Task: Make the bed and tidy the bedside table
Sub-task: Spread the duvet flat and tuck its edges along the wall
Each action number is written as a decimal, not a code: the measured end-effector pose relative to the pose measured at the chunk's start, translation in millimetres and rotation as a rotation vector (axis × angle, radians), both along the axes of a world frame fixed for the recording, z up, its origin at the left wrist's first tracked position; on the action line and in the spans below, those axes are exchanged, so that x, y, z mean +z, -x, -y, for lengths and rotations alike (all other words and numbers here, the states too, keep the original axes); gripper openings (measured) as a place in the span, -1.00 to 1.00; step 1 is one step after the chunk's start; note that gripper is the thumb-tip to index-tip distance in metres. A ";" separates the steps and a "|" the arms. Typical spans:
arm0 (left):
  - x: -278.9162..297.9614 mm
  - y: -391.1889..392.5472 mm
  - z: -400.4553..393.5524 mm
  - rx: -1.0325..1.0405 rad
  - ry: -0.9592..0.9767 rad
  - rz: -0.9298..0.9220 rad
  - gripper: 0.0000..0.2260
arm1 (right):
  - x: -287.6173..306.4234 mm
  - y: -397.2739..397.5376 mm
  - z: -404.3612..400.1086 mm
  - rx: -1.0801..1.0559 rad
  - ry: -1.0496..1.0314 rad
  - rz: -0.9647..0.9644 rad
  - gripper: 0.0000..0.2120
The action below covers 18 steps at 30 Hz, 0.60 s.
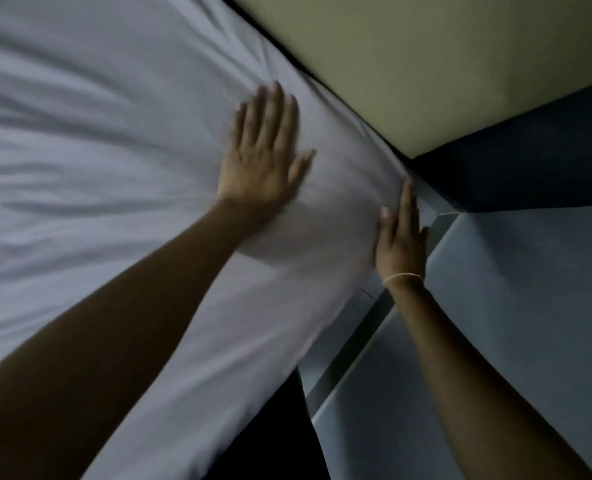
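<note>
- Left hand (pixel 265 157) lies flat, fingers straight and spread, pressing the white sheet (pixel 114 140) near the bed's corner; right hand (pixel 402 237) is held edge-on with straight fingers against the sheet's side at the corner, gripping nothing.
- Bed: the sheet covers the mattress, with long creases running out to the left. A one-handed sweep could simply push those creases along rather than flatten them.
- Corner: pushing too hard with the right hand might drag the tucked edge loose beside the pale headboard (pixel 408 64).
- Grey ledge (pixel 530 271) beside the bed: whether it is the bedside table, I cannot tell.
- Wrist band (pixel 403 277): could snag fabric.
</note>
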<state>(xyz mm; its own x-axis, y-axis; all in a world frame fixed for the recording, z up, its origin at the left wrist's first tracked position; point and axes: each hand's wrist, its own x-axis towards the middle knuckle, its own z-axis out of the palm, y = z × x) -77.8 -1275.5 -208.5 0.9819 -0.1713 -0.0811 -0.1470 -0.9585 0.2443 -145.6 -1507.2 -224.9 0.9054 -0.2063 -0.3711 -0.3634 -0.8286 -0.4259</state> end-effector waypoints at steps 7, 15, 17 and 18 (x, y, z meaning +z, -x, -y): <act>-3.6 79.6 48.1 -0.248 0.009 -0.061 -0.40 | 22.8 -9.5 23.7 -0.003 -0.020 0.118 -0.53; 6.5 203.8 49.1 -0.811 0.054 -0.132 -0.48 | 40.5 -21.3 -30.0 0.236 -0.097 0.455 -0.62; 17.3 214.5 37.3 -0.838 0.142 -0.110 -0.53 | 39.5 -26.6 -45.7 0.343 -0.105 0.485 -0.61; 22.3 210.3 28.3 -0.794 0.183 -0.076 -0.54 | 38.5 -30.9 -52.3 0.392 -0.103 0.489 -0.59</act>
<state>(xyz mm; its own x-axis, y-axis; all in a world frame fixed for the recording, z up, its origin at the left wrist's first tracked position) -288.0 -1303.8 -186.2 0.5551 -0.8305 -0.0457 -0.7423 -0.5194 0.4233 -114.7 -1454.9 -186.4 0.9763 0.1897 0.1045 0.2156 -0.8067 -0.5502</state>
